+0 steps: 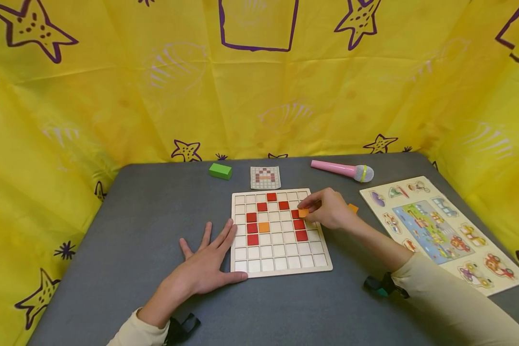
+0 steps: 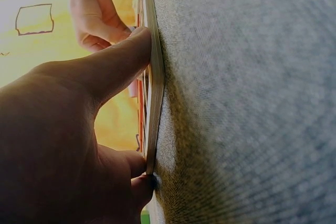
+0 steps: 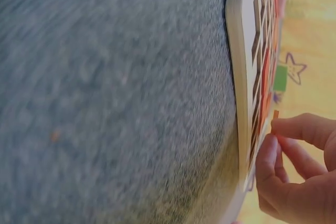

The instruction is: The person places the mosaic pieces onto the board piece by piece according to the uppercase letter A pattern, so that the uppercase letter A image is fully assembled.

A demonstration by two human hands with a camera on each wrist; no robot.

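Observation:
A wooden grid board [image 1: 285, 273] lies on the grey table, with several red tiles [image 1: 253, 239] set in its squares. One orange tile [image 1: 264, 227] sits in a square left of the middle. My left hand [image 1: 207, 266] rests at the board's left side, fingers spread along the edge and thumb at the near corner. Over the board's right part, my right hand [image 1: 330, 209] pinches another orange tile [image 1: 303, 213] between thumb and fingertips. In the right wrist view that tile [image 3: 275, 114] stands on edge, close over the grid.
Behind the board lies a small pattern card [image 1: 265, 178], with a green block [image 1: 220, 171] to its left and a pink toy microphone [image 1: 339, 169] to its right. A picture puzzle board [image 1: 441, 235] occupies the right side. Something orange [image 1: 352, 208] shows behind my right wrist.

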